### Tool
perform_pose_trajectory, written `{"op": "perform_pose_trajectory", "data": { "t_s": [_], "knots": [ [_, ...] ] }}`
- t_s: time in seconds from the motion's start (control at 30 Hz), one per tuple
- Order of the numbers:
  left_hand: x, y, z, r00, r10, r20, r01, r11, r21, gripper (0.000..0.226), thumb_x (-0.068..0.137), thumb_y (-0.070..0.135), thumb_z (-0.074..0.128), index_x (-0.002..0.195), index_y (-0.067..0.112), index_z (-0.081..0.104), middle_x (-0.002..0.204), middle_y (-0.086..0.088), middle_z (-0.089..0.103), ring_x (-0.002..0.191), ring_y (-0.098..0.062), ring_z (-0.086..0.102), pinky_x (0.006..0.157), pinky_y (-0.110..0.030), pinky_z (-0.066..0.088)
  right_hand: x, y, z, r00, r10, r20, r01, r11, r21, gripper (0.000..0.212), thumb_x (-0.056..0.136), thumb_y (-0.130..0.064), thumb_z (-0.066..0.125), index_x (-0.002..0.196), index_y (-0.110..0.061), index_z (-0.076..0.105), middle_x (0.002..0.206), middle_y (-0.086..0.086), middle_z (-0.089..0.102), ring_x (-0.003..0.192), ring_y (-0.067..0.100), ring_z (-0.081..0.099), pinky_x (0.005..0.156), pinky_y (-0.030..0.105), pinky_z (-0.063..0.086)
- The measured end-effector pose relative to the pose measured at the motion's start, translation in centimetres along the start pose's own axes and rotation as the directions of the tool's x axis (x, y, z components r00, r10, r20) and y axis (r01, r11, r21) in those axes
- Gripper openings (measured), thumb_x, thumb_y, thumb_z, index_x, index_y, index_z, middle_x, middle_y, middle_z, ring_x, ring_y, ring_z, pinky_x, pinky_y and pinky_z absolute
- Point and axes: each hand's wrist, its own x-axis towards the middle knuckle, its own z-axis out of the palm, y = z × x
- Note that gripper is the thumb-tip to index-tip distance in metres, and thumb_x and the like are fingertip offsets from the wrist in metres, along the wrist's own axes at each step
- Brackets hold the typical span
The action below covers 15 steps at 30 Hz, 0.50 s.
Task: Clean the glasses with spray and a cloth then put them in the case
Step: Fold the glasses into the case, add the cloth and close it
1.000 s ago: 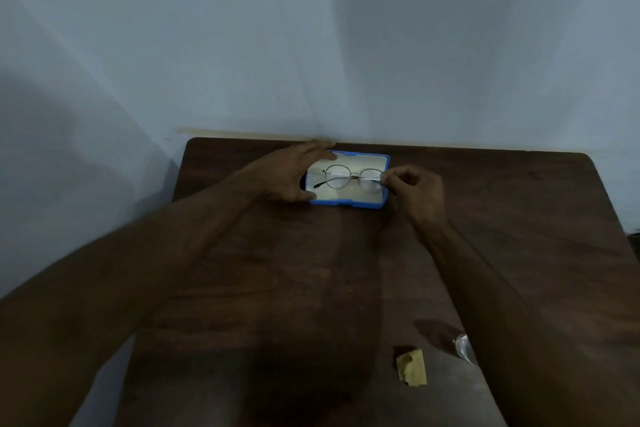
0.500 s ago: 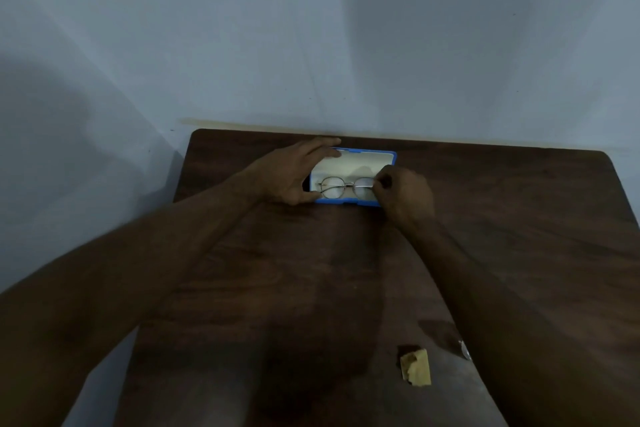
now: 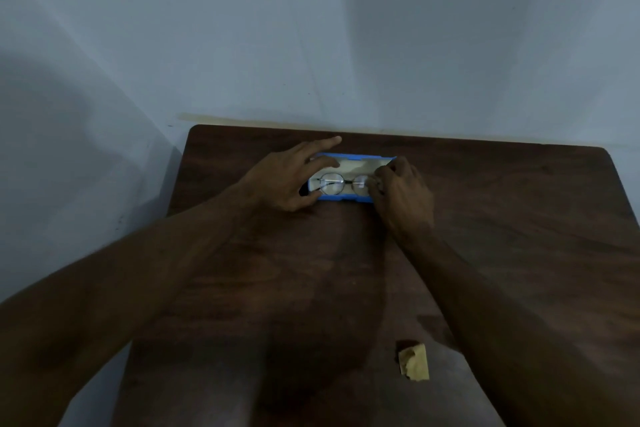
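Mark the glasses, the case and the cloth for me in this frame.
glasses point(image 3: 331, 183), head view, on the uncovered lens.
case point(image 3: 343, 198), head view, on its blue near rim.
cloth point(image 3: 414, 362), head view, on the middle of the yellow piece.

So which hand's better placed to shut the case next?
Left, probably. The left hand braces the left end of the case, fingers straight and reaching its far edge. The right hand pinches the glasses at their right end and must let go first.
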Motion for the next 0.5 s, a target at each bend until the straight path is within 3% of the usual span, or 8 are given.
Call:
{"op": "perform_pose_trajectory", "data": {
  "t_s": [0.27, 0.5],
  "knots": [
    [-1.2, 1.1, 0.2, 0.997, -0.003, -0.078, 0.006, 0.999, 0.04, 0.056, 0.096, 0.041, 0.065, 0.143, 0.011, 0.059, 0.174, -0.012, 0.024, 0.146, -0.029, 0.046, 0.094, -0.045, 0.057, -1.2, -0.7, -0.1, 0.999, 0.017, -0.04, -0.015, 0.999, 0.043, 0.027, 0.103, -0.03, 0.065, 0.121, -0.01, 0.069, 0.13, 0.01, 0.059, 0.117, 0.027, 0.06, 0.081, 0.043, 0.059],
    [-2.2, 1.8, 0.3, 0.994, -0.056, -0.09, 0.06, 0.998, 0.033, 0.055, 0.095, 0.038, 0.07, 0.143, 0.014, 0.058, 0.173, -0.009, 0.025, 0.148, -0.027, 0.044, 0.098, -0.044, 0.057, -2.8, -1.4, 0.2, 0.999, 0.049, -0.014, -0.048, 0.996, 0.072, 0.033, 0.104, -0.035, 0.065, 0.129, -0.014, 0.067, 0.137, 0.009, 0.056, 0.121, 0.028, 0.06, 0.082, 0.045, 0.061]
  ]
}}
